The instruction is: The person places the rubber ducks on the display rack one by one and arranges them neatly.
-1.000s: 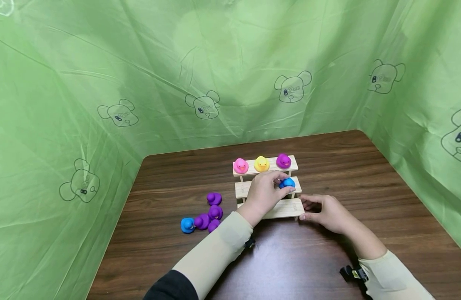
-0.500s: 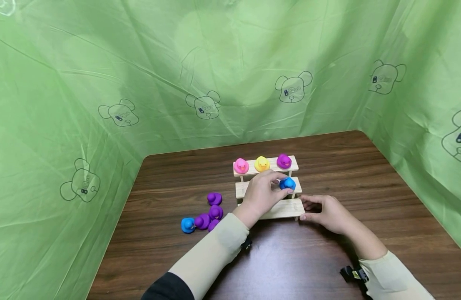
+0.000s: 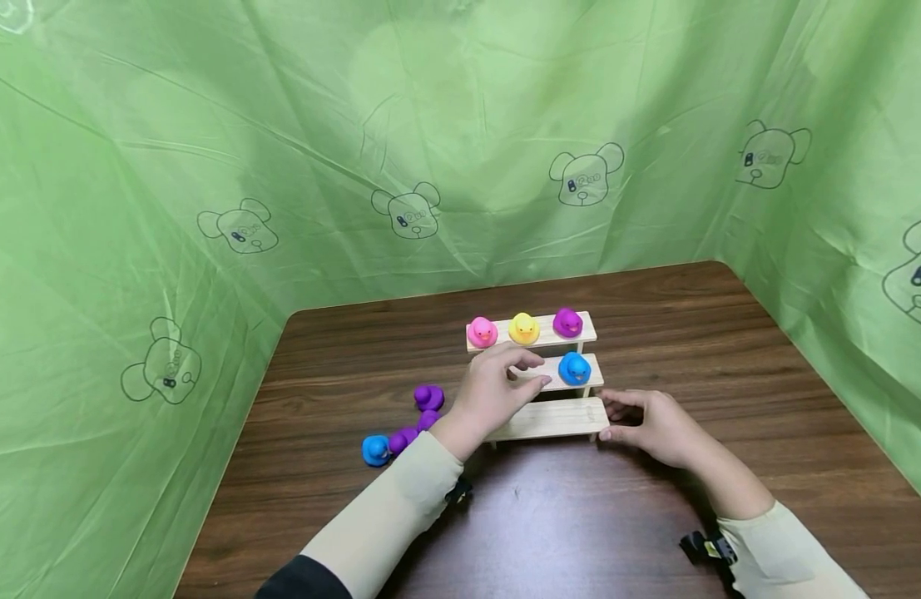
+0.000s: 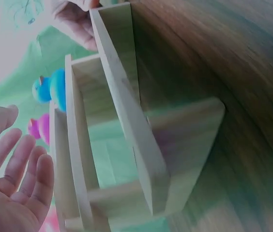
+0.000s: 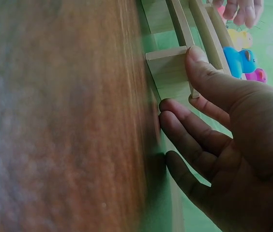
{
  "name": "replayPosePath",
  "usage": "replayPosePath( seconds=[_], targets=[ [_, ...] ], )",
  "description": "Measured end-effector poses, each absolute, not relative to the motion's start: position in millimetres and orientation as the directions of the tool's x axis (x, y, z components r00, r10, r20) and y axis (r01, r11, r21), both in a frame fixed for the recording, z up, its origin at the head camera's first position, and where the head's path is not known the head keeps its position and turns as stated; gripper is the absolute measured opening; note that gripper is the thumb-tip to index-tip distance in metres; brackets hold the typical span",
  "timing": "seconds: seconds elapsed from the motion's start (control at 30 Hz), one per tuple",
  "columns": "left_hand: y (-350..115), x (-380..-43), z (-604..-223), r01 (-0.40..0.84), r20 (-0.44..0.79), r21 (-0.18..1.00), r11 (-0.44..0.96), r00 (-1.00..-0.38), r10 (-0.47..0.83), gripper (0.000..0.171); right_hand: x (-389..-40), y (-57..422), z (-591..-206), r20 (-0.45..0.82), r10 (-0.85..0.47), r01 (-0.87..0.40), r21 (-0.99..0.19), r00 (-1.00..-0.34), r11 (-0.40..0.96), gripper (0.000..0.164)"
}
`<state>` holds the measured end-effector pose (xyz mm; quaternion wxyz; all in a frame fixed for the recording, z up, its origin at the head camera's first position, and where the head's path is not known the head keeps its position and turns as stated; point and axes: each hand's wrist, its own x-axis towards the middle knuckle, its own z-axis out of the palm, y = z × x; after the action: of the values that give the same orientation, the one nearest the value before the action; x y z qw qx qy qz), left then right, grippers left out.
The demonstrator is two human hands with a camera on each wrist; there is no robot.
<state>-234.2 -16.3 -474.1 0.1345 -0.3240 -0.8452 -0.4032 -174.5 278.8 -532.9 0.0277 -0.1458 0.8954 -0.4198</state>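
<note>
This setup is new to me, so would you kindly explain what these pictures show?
There is no machine, only a person working bare-handed. The wide view comes from a head camera, the close ones from a camera on each wrist. On the brown table stands a three-tier rack: pink duck, yellow duck and purple duck on top, blue duck on the middle tier. Loose purple ducks and another blue duck sit to its left. The left hand holds nothing; the right hand grips the rack's right end.
</note>
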Motion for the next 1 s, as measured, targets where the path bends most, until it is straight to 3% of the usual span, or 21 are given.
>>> replayPosePath(
  seconds=[0.63,1.0],
  targets=[
    [-74,-236,-473,0.639,0.518,0.658,0.399,-0.769,0.376,0.008,-175,279,-536,0.068,-0.287,-0.235,-0.762,-0.956,0.603,0.068],
    [-136,-250,-470,0.531,0.433,0.703,0.473,-0.847,0.308,0.017,-175,279,-536,0.071,-0.290,-0.240,-0.763,-0.954,0.601,0.068]
  ],
)
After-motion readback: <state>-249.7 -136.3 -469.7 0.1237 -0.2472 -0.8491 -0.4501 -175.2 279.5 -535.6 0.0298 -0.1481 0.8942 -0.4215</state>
